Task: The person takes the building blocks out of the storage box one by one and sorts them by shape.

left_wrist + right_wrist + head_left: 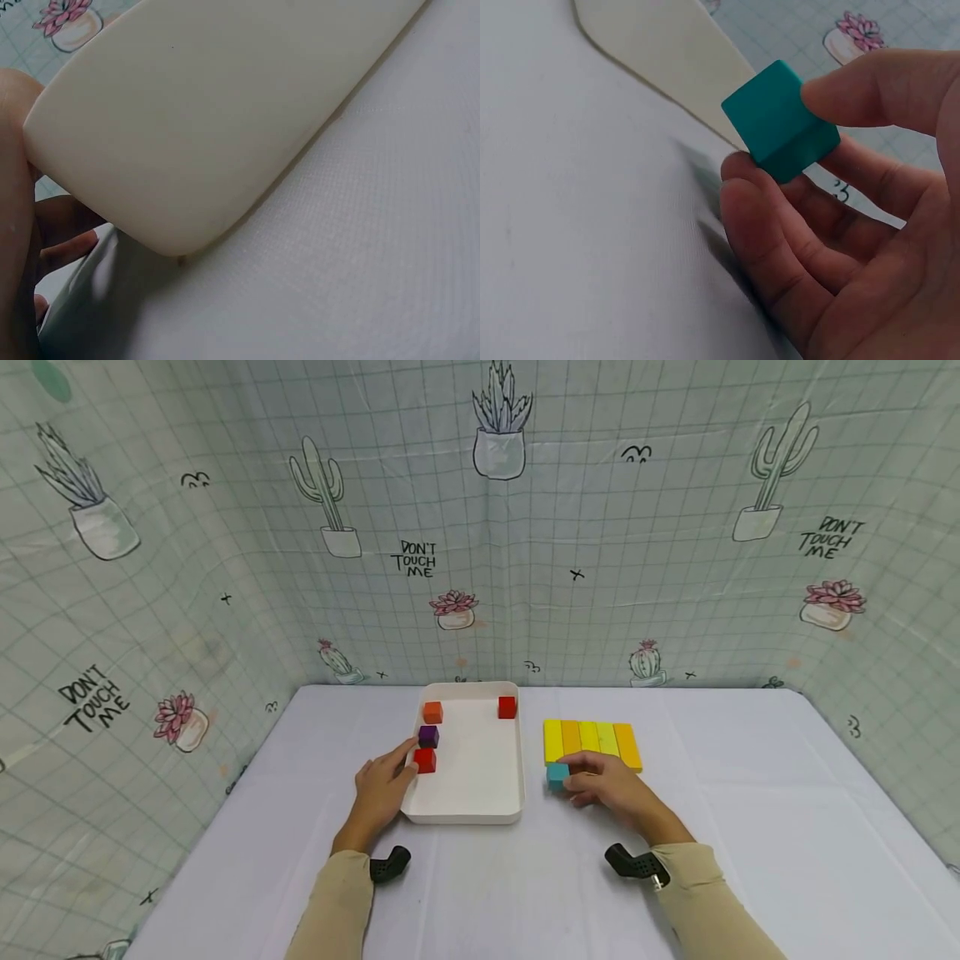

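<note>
My left hand (381, 792) holds the left side of a white tray (480, 817), thumb over the rim and several fingers by the outer wall. In the left wrist view, the tray's near wall (172, 135) fills much of the frame. Inside the tray, close to those fingertips, sit a purple cube (428, 737) and a red cube (425, 761). Right of the tray, my right hand (615, 785) pinches a teal cube (780, 120) between thumb and fingers. Just beyond it lie several yellow and orange-yellow blocks (591, 739), side by side.
Further back in the tray are an orange cube (432, 712) at the left and another red cube (507, 707) at the right. A white cloth (750, 827) covers the table. Behind hangs a grid-patterned curtain (525, 527) with plant drawings.
</note>
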Demonstrator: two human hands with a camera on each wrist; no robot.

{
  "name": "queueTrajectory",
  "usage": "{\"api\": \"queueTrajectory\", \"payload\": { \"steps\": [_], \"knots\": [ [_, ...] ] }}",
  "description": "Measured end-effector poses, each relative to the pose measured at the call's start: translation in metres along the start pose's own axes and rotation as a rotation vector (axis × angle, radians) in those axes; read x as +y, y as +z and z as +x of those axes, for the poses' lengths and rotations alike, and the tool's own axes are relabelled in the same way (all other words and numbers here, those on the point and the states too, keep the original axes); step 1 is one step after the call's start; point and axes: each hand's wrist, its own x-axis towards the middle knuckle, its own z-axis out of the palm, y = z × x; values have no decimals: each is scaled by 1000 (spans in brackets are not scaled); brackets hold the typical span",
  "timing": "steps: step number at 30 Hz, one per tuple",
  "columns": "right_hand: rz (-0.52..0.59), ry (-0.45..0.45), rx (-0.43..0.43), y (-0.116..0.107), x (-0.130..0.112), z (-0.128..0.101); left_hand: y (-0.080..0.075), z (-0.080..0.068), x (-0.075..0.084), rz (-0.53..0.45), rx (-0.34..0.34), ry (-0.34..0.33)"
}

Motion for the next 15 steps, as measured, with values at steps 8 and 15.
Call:
{"api": "queueTrajectory", "payload": {
  "steps": [8, 15],
  "knots": [
    [-127, -40, -16, -2, 1, -2, 1, 2, -1, 5, 3, 16],
    [-181, -67, -49, -2, 1, -1, -1, 1, -3, 4, 13, 52]
  ]
}}
